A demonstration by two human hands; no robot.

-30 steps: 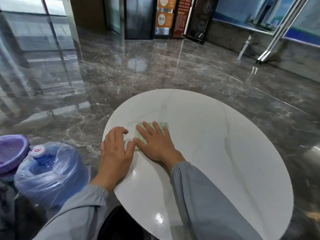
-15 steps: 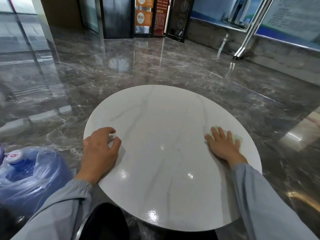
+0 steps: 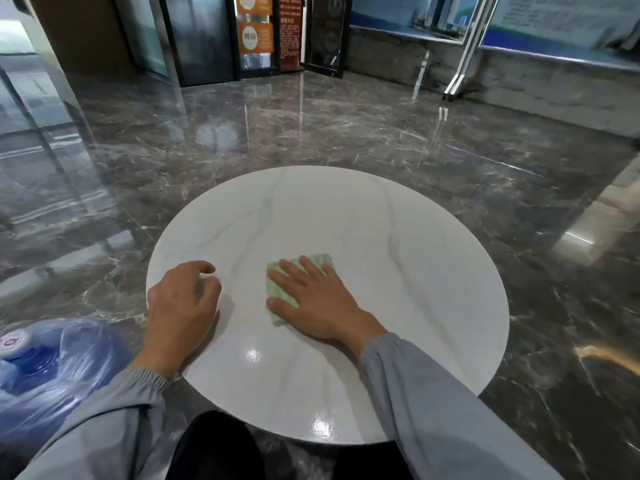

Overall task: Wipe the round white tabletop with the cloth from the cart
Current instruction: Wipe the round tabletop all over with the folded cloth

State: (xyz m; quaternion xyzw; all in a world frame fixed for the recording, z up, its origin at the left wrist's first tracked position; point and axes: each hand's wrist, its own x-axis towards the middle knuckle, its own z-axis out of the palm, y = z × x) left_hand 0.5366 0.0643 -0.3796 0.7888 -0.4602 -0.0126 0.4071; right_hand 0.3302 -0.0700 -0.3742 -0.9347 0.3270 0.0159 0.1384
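Tabletop (image 3: 398,237) wiping is judged to be under way. A folded green cloth (image 3: 300,284) is pressed flat near the left-centre of the surface by the right hand (image 3: 317,301), fingers spread, nothing pinched. The left hand (image 3: 181,306) is braced at the near-left rim, loosely curled and empty. No streaks are discernible, so remaining coverage cannot be determined; the far half is presumed outstanding.

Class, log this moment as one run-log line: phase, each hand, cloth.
phase: wiping | right hand: flat on green cloth | left hand: resting at tabletop edge
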